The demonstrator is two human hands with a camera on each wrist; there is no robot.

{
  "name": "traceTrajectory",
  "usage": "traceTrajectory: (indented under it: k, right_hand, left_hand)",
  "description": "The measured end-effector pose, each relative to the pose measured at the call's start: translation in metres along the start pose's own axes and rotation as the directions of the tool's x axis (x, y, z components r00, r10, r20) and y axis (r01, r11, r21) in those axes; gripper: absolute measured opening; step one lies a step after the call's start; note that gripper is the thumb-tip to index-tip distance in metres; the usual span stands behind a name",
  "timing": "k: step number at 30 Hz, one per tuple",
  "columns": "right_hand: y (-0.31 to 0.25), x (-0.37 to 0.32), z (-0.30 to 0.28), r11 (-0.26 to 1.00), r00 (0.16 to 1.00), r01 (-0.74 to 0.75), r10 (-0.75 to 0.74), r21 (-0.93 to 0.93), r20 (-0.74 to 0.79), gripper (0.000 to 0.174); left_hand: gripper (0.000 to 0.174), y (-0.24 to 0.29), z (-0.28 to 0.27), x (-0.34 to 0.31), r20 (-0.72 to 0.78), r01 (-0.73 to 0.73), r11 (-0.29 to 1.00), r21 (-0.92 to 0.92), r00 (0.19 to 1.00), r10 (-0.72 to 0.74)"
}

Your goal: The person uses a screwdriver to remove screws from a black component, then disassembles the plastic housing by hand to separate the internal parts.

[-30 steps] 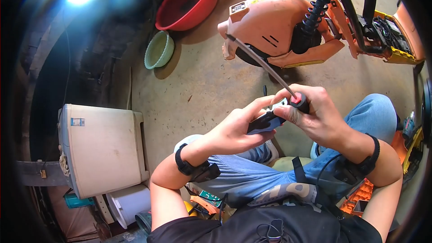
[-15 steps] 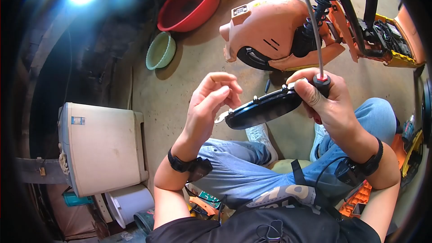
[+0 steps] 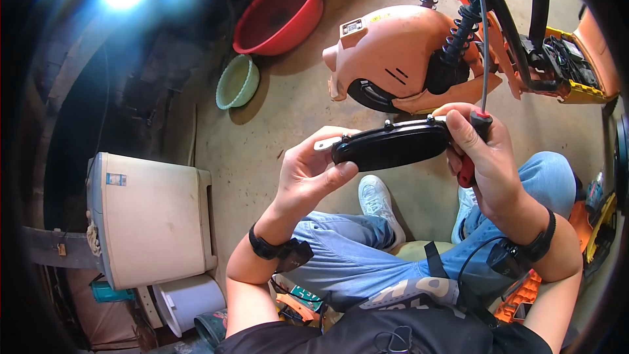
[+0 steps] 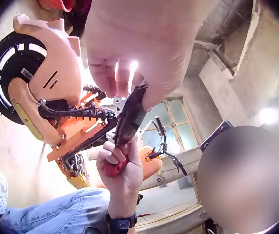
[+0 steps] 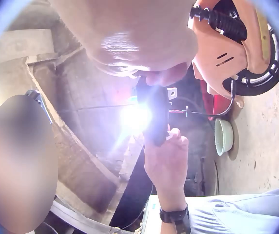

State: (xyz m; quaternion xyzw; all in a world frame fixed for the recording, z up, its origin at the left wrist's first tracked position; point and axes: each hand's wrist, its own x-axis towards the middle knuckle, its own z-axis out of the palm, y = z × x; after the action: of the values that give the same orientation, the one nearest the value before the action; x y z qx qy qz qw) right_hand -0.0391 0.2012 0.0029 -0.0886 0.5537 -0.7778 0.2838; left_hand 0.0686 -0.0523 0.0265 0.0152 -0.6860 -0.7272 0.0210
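Note:
A glossy black oval part (image 3: 393,146) with small clips along its upper edge and a pale metal tab at each end is held up level above the person's lap. At its left end, the left hand (image 3: 304,170) pinches it between thumb and fingers. The right hand (image 3: 493,157) grips the other end with the thumb near the tab. That same hand also keeps a screwdriver (image 3: 466,174) with a red and black handle in its palm, the long shaft pointing up and away. In the left wrist view, the part (image 4: 131,117) shows nearly edge-on between both hands.
Ahead lies an orange scooter-like vehicle (image 3: 400,42) with black coil springs and a wheel. A red basin (image 3: 308,19) and a pale green basin (image 3: 252,82) stand on the concrete floor (image 3: 288,108). A white box-shaped appliance (image 3: 157,216) and a white bucket (image 3: 203,298) are at left.
The black part has swung up and turned its glossy face toward the head camera. The left hand let go of it, then took its left end again. The screwdriver shaft has swung right and upright.

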Motion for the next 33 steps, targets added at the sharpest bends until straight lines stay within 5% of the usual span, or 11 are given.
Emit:
traceTrajectory:
  k: [5, 18, 33]
  right_hand:
    - [-0.002, -0.002, 0.001, 0.999, 1.0, -0.021, 0.021, -0.023, -0.017, 0.035]
    - [-0.003, -0.002, 0.005, 0.996, 0.996, 0.088, -0.087, 0.012, -0.03, 0.031]
    - [-0.001, -0.002, 0.001, 0.996, 0.997, 0.081, -0.08, 0.039, -0.021, 0.027]
  left_hand:
    - [0.037, -0.004, -0.004, -0.001, 0.013, -0.028, 0.996, 0.08, 1.0, 0.027]
    - [0.038, -0.007, -0.005, -0.003, 0.041, -0.215, 0.937, 0.276, 0.976, 0.212]
    - [0.054, -0.007, 0.002, -0.001, 0.149, -0.423, 0.653, 0.629, 0.889, 0.433]
